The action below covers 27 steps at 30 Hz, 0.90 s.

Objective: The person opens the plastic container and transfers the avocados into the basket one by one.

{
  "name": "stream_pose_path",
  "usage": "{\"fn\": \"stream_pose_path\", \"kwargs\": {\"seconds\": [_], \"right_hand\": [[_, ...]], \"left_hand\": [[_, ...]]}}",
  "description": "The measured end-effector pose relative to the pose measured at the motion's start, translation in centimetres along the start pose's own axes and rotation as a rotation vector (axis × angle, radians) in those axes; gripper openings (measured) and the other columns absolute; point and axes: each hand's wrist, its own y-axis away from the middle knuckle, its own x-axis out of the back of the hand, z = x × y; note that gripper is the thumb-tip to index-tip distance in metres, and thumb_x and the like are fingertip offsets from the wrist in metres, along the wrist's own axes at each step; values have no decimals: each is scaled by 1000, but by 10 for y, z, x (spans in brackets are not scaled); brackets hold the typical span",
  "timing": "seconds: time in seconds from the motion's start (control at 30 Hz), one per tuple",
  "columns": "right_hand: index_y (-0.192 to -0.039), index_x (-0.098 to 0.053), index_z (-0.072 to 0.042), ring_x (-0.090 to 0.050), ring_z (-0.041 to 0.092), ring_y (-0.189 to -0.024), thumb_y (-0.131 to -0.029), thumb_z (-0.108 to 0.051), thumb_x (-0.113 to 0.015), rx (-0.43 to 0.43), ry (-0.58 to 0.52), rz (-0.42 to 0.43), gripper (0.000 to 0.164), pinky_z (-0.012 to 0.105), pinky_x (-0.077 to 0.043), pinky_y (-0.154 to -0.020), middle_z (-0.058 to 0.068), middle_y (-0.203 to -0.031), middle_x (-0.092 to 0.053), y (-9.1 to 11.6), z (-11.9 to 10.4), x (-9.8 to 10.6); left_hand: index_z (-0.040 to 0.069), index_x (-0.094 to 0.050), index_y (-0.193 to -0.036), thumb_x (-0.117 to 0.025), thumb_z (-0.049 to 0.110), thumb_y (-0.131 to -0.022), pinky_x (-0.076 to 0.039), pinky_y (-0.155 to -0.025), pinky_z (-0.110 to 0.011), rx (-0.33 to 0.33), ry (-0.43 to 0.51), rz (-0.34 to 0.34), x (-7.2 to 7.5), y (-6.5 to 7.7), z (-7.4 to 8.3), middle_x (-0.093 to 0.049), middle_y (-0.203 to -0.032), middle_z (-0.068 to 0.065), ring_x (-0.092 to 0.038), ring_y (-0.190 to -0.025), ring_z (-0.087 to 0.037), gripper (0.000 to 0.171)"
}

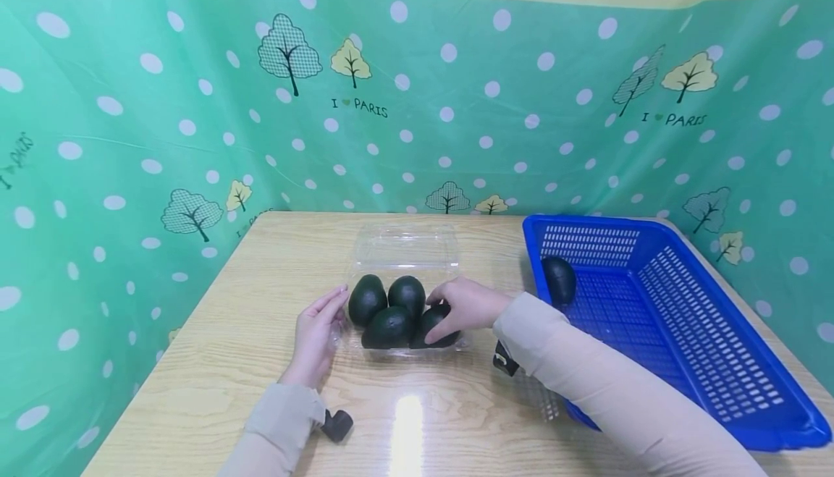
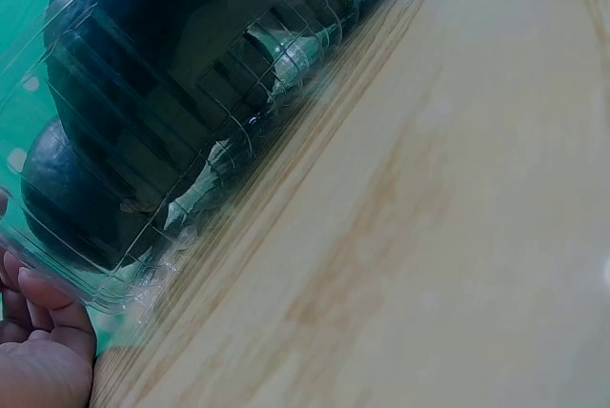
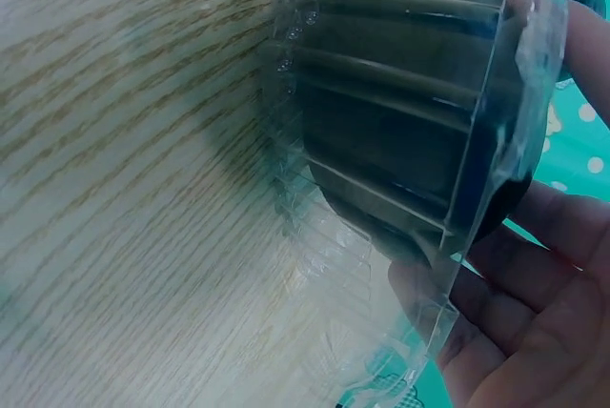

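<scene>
Dark green avocados point(image 1: 389, 327) fill a clear hinged plastic container point(image 1: 365, 274) on the table, two at the back and two in front. My right hand point(image 1: 470, 305) reaches over the container's right side and grips the front right avocado point(image 1: 426, 321), thumb toward the near side. In the right wrist view that avocado point(image 3: 400, 132) shows through the ribbed wall, with fingers curled at its edge. At the left rim, my left hand point(image 1: 314, 332) pinches the container's edge; the left wrist view shows its fingers point(image 2: 57, 308) against the plastic corner.
A blue slotted plastic basket point(image 1: 697, 390) stands at the right, with one more avocado point(image 1: 559, 280) at its left wall. The container's clear lid point(image 1: 407, 245) lies folded back behind it. A polka-dot curtain point(image 1: 404, 137) borders the wooden table point(image 1: 215, 361).
</scene>
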Motion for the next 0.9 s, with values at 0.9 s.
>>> {"fn": "stream_pose_path", "kwargs": {"seconds": [0.9], "right_hand": [[-117, -69, -13, -63, 6, -89, -75, -43, -83, 71, 76, -72, 53, 26, -53, -80, -4, -103, -72, 0, 2, -3]], "left_hand": [[1, -60, -130, -71, 19, -91, -48, -68, -13, 2, -21, -11, 0, 2, 0, -61, -90, 9, -53, -72, -2, 44]]}}
